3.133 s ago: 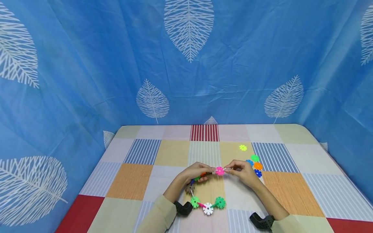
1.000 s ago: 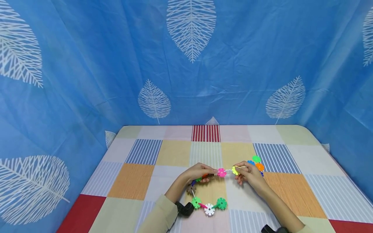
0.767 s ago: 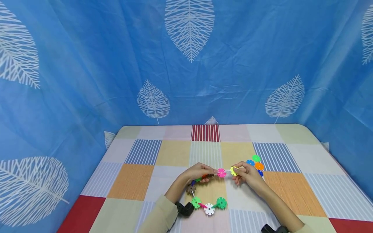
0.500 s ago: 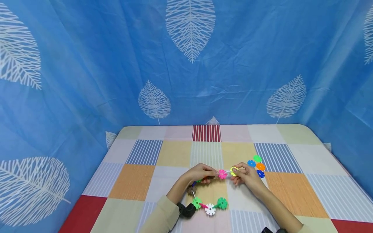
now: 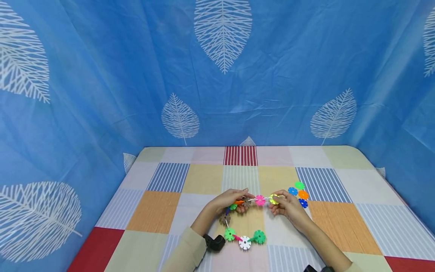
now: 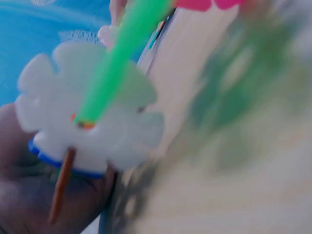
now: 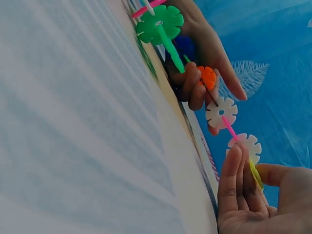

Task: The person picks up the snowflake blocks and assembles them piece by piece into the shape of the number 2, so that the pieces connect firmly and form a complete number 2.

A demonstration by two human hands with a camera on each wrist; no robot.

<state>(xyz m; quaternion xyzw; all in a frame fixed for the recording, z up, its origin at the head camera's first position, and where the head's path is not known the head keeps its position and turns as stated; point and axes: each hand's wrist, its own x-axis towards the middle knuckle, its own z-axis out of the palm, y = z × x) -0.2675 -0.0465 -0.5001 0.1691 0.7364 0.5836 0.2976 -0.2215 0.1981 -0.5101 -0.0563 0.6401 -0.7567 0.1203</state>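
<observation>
Blue leaf-print fabric (image 5: 136, 75) backed the patchwork-covered surface (image 5: 204, 177). Toward its near side, a slotted-disc chain (image 5: 230, 234) formed an open loop. The left-hand grip (image 5: 227, 200) was curled around the chain near its orange disc (image 7: 207, 77); the right-hand grip (image 5: 289, 207) pinched the yellow disc (image 5: 273, 199) at one chain end. Four loose discs (image 5: 303, 194) lay just beside the right-hand grip.

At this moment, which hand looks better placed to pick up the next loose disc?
Probably the right hand: it is beside the loose discs, though it pinches the yellow disc and would have to let go first. The left hand is farther away, holding the chain.
</observation>
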